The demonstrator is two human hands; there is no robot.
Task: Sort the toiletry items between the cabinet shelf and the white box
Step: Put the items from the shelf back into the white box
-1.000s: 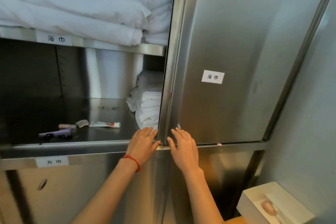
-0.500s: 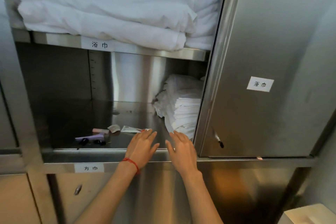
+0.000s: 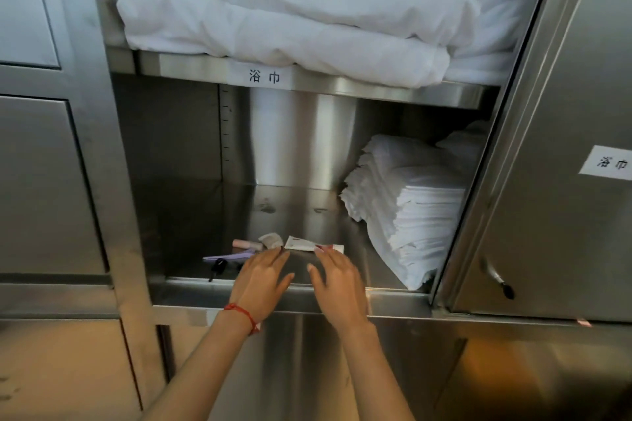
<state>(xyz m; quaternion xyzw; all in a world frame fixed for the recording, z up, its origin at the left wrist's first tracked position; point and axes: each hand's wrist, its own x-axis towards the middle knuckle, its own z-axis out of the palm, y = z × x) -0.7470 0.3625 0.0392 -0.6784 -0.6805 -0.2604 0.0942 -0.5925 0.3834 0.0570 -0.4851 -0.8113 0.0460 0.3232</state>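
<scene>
On the steel cabinet shelf (image 3: 212, 215) lie small toiletry items: a white tube with red print (image 3: 304, 244), a pink tube (image 3: 244, 244), a small pale sachet (image 3: 271, 239), a lilac razor-like item (image 3: 227, 255) and a small black piece (image 3: 218, 267). My left hand (image 3: 261, 280), with a red string at the wrist, reaches over the shelf lip with straight fingers, its tips next to the white tube. My right hand (image 3: 338, 287) is beside it, fingers straight, tips at the tube's red end. Neither hand holds anything. The white box is out of view.
A stack of folded white cloths (image 3: 410, 212) fills the shelf's right side. Thick white towels (image 3: 290, 10) lie on the shelf above. The steel door (image 3: 554, 215) stands at the right, with a handle (image 3: 497, 278) low on its left edge. Closed steel panels (image 3: 44, 181) are at the left.
The steel door has slid right and uncovered the shelf. Both hands have left the door edge and moved forward over the shelf lip toward the small items. The white box has dropped out of view.
</scene>
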